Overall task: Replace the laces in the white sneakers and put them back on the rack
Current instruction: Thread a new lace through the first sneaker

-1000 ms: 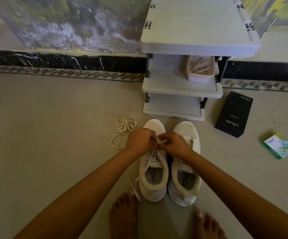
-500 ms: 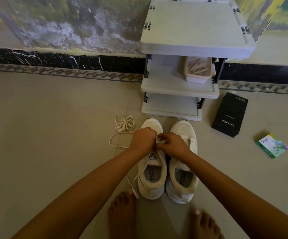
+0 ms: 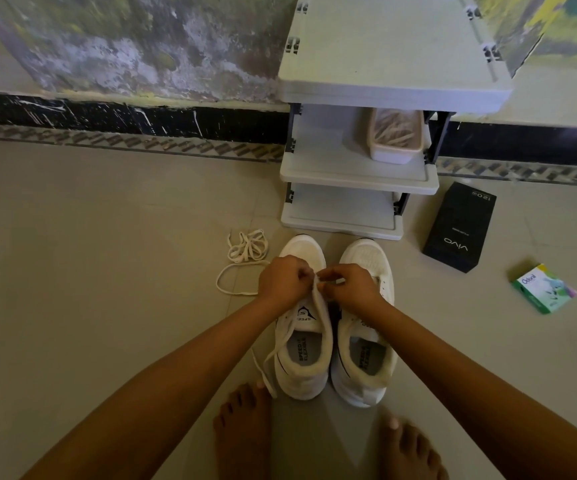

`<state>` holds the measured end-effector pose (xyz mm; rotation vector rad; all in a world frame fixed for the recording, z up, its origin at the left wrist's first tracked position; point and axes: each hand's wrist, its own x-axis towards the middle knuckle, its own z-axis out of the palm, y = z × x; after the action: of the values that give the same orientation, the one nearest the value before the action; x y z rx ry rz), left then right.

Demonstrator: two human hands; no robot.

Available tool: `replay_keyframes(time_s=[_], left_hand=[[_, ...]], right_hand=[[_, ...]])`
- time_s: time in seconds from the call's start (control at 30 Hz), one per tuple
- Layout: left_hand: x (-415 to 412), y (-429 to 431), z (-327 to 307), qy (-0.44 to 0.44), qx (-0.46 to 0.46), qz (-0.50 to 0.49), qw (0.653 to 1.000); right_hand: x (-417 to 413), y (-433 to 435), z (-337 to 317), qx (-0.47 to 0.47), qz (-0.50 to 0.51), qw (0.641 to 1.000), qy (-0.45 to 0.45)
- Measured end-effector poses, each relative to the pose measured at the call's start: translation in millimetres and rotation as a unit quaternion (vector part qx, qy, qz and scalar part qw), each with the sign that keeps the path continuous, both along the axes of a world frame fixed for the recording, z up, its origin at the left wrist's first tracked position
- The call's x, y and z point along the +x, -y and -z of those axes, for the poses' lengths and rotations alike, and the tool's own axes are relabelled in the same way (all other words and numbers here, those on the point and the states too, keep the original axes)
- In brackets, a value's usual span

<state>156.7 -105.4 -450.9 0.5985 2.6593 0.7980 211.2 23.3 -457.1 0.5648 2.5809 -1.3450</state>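
Two white sneakers stand side by side on the floor, toes toward the rack: the left sneaker (image 3: 302, 355) and the right sneaker (image 3: 366, 362). My left hand (image 3: 283, 280) and my right hand (image 3: 349, 285) meet over the left sneaker's eyelets, both pinching its white lace (image 3: 282, 341). One lace end trails down past the shoe's left side to my foot. A second loose lace (image 3: 244, 258) lies coiled on the floor left of the shoes. The grey three-shelf rack (image 3: 359, 174) stands just beyond the toes.
A tub of pale sticks (image 3: 396, 136) sits on the rack's middle shelf. A black phone box (image 3: 460, 230) and a small green box (image 3: 543, 287) lie on the floor to the right. My bare feet (image 3: 245, 434) are behind the sneakers.
Both hands stay at the left sneaker's eyelets; the lace between them now rises a little higher from the shoe. The view has shifted slightly.
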Motion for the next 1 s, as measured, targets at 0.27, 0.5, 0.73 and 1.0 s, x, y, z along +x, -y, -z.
replay_keyframes(time_s=[0.27, 0.5, 0.73, 1.0], left_hand=[[-16, 22, -4, 0.102, -0.004, 0.064, 0.993], [-22, 24, 0, 0.119, -0.077, 0.108, 0.984], [-17, 22, -8, 0.129, -0.079, 0.114, 0.982], [-17, 23, 3, 0.113, -0.102, 0.126, 0.980]], right_hand=[[-8, -3, -10, 0.089, -0.009, 0.996, -0.026], [-19, -41, -93, -0.521, 0.049, 0.831, -0.189], [-8, 0, -23, 0.137, -0.103, 0.981, 0.092], [-20, -29, -88, -0.244, -0.012, 0.957, -0.155]])
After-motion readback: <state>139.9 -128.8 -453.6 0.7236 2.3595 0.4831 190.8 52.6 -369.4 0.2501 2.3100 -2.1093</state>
